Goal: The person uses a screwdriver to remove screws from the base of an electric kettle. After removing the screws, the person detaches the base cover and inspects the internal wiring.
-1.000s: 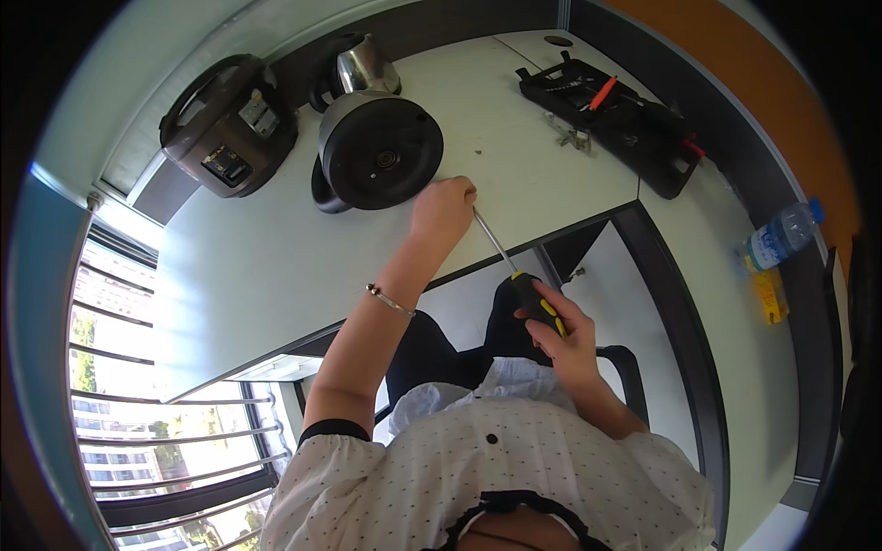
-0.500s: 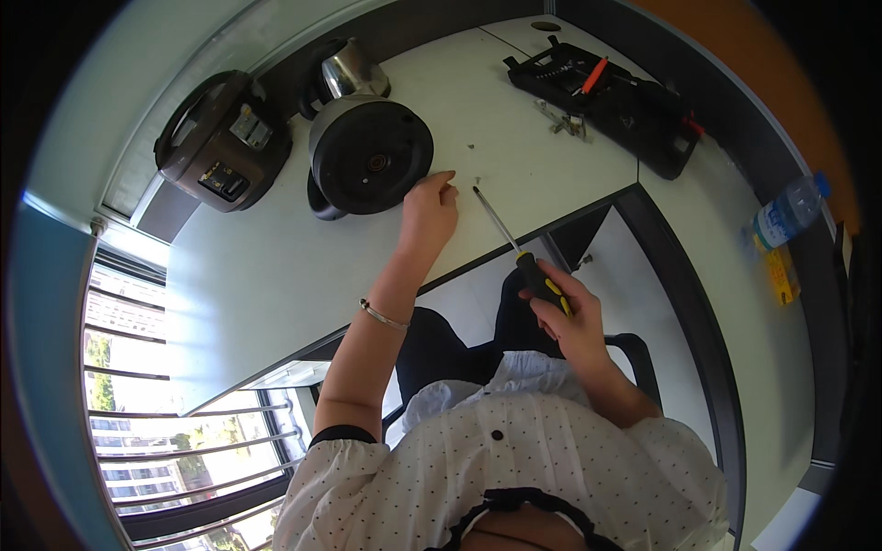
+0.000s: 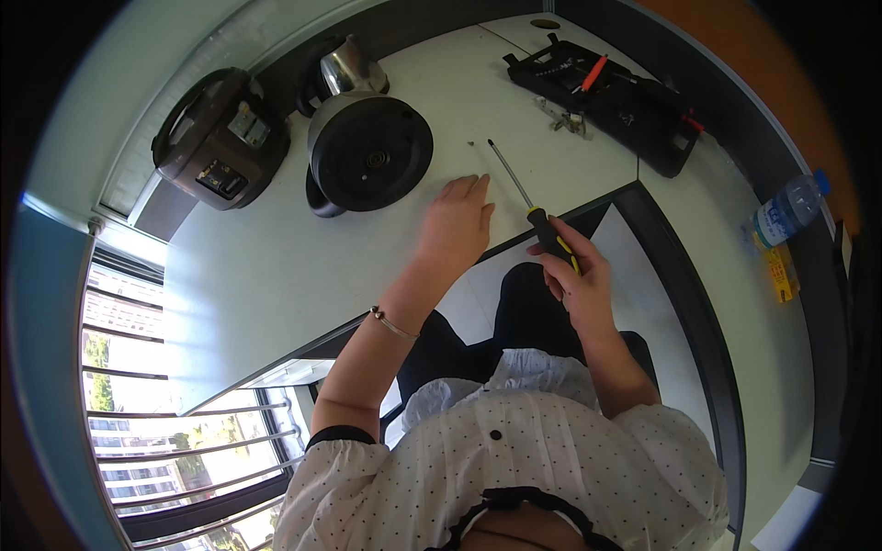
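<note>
My right hand (image 3: 579, 275) is wrapped around a black-and-yellow screwdriver (image 3: 554, 241), its long metal shaft pointing away over the white table. To its left, my left hand (image 3: 457, 225) rests palm down on the tabletop, fingers stretched out and thumb apart. Whether anything lies under those fingertips is hidden. Beyond them is a tiny dark piece (image 3: 471, 143), too small to name. An electric kettle (image 3: 372, 156) stands upside down to the left of my hand, black round base facing up, with nothing touching it.
Behind the kettle stands a shiny metal kettle (image 3: 347, 69); a brown electric cooker (image 3: 220, 138) is at its left. An open black tool case (image 3: 634, 119) with an orange-red tool and several small metal parts (image 3: 565, 119) lies far right. A water bottle (image 3: 785, 213) and yellow box (image 3: 781, 273) sit rightmost.
My left hand has moved right, away from the kettle's edge, and now covers the spot where a small screw-like piece lay. The screwdriver in my right hand has shifted farther forward.
</note>
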Available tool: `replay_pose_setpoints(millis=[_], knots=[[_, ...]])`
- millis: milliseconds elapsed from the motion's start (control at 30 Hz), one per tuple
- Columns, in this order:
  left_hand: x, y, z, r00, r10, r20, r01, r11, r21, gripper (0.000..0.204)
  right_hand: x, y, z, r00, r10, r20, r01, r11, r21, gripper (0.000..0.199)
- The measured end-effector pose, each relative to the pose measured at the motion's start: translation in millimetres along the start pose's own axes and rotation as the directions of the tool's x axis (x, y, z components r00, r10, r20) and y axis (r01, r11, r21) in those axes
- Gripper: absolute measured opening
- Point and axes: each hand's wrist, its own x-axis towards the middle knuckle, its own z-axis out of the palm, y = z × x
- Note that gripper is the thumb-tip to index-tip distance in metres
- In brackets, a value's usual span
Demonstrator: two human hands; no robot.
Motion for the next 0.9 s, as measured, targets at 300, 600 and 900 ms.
replay_pose_setpoints(millis=[300, 600, 900], knots=[[38, -10, 22, 0.988, -0.146, -0.057, 0.149, 0.987, 0.055, 0.046, 10, -7, -8, 0.997, 0.072, 0.008, -0.073, 0.997, 0.035, 0.051], [75, -32, 39, 0.947, -0.311, -0.074, 0.309, 0.950, -0.037, 0.014, 12, -10, -13, 0.988, 0.151, -0.016, -0.147, 0.979, 0.142, 0.050], [81, -35, 47, 0.936, -0.266, -0.230, 0.312, 0.930, 0.196, 0.013, 18, -7, -17, 0.994, 0.111, -0.011, -0.106, 0.975, 0.195, 0.050]])
